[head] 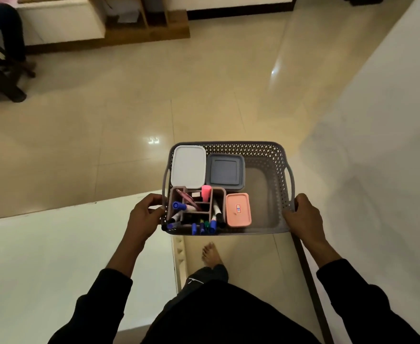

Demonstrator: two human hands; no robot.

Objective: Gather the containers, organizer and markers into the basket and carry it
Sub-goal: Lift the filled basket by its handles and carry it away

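Observation:
A grey perforated basket (276,170) hangs in the air in front of me, above the floor. My left hand (144,216) grips its left handle and my right hand (303,214) grips its right handle. Inside lie a white-lidded container (188,166), a grey-blue square container (225,172) and a small pink container (238,209). A mauve organizer (210,194) stands at the basket's front left with several markers (212,223) and a pink highlighter (206,190) in it. The basket's right half holds nothing.
A white tabletop (55,244) lies at my lower left and another white surface (390,145) runs along the right. Glossy tiled floor (154,95) spreads ahead. Dark chair legs (0,78) and a seated person's leg (13,33) are at far left, a wooden shelf (142,26) at the back.

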